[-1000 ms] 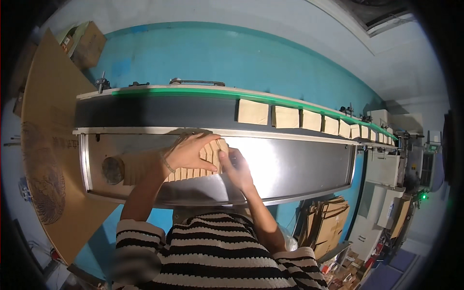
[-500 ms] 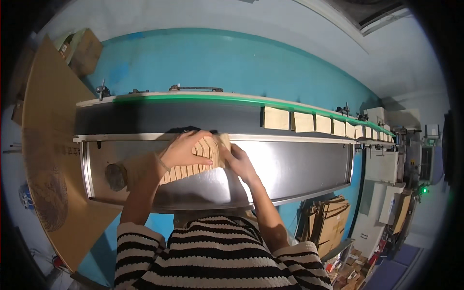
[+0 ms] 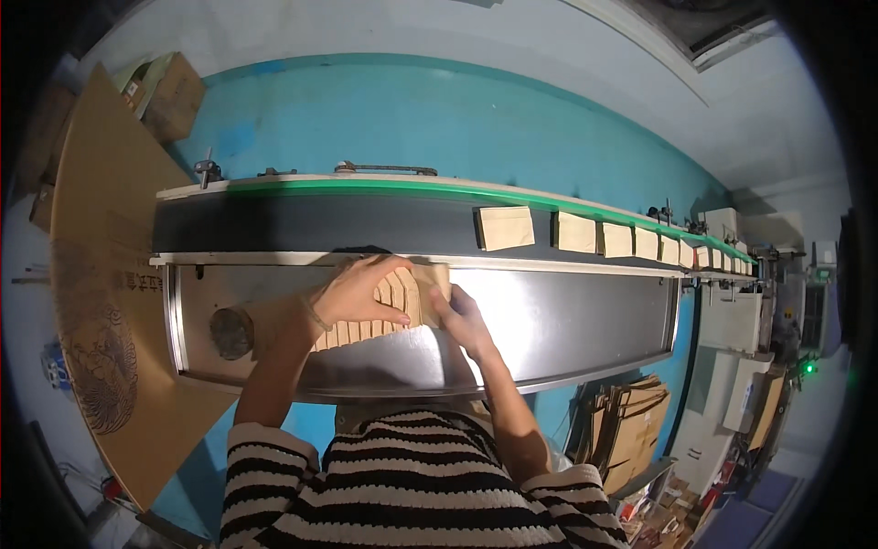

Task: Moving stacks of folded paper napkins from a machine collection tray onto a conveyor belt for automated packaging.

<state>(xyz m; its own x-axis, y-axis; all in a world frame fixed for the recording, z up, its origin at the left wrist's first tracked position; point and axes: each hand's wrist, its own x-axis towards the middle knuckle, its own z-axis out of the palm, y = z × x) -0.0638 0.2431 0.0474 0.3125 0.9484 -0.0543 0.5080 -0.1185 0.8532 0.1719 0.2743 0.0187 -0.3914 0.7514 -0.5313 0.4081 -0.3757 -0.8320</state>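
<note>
My left hand (image 3: pixel 352 291) curls over a row of tan paper packets (image 3: pixel 398 295) standing on edge, thumb on the near side and fingers at the far side. At the row's right end, my right hand (image 3: pixel 465 322) grips a tan packet (image 3: pixel 433 282) between thumb and fingers. The row runs along a shiny metal tray (image 3: pixel 567 311), partly hidden under my left hand and forearm. Left of it on the tray stands a dark, round block (image 3: pixel 231 333).
Beyond the tray runs a dark conveyor belt (image 3: pixel 366 218) with a green guide rail (image 3: pixel 366 189). Several tan packets (image 3: pixel 506 228) lie along its right part. A large cardboard sheet (image 3: pixel 119 302) rises at the left. Flattened cartons (image 3: pixel 626 425) lean at the lower right.
The view has shifted slightly. My right hand has the end packet pulled a little apart from the row. The leftmost packet on the belt now appears further left and more slanted.
</note>
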